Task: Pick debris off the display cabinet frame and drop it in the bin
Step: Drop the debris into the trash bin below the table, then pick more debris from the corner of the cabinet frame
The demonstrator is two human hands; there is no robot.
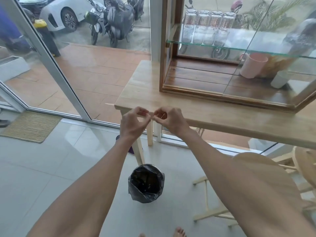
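My left hand (132, 121) and my right hand (169, 119) meet fingertip to fingertip in front of the wooden table's front edge, pinching what looks like a tiny bit of debris (151, 117), too small to make out. The display cabinet frame (193, 89), wood with glass panes, stands on the table beyond and to the right of both hands. The bin (131, 183), small and lined with a black bag, sits on the floor below the hands, its mouth open upward.
The wooden table (138, 86) runs to the right. Inside the cabinet are a pink cup (253, 67), a white cup (278, 79) and upturned glasses (205, 26) on a glass shelf. Wooden stools (253, 168) stand at right. Glass doors (51, 53) and a doormat (30, 125) are at left.
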